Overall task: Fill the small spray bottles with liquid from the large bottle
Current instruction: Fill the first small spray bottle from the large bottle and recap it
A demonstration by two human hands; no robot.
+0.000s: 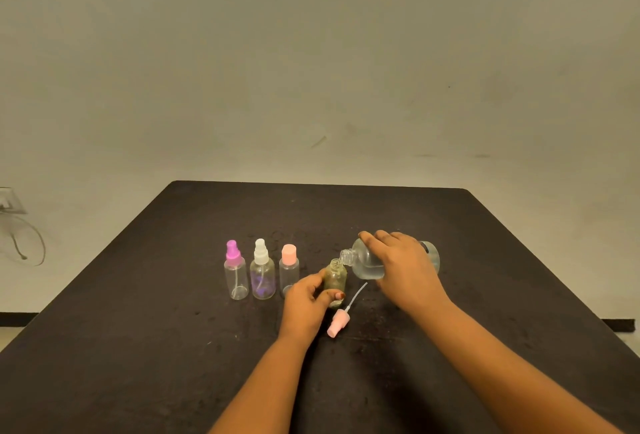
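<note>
We are pouring: on the table (pixel 485 260), our right hand (pixel 405 267) grips the tilted large bottle (pixel 367 260), its mouth just above the open small bottle (pixel 335 277) clasped by our left hand (pixel 308 298). Next, we judge, steady pouring, then refitting the pink sprayer (pixel 338 322) lying just beside.

Count on table (pixel 485 260): 4 small bottles, 1 large.
3 capped small spray bottles (pixel 236 272), 1 uncapped small bottle (pixel 335 276), 1 large clear bottle (pixel 367 260), 1 loose pink sprayer head (pixel 338 322), 2 hands (pixel 308 298).
</note>
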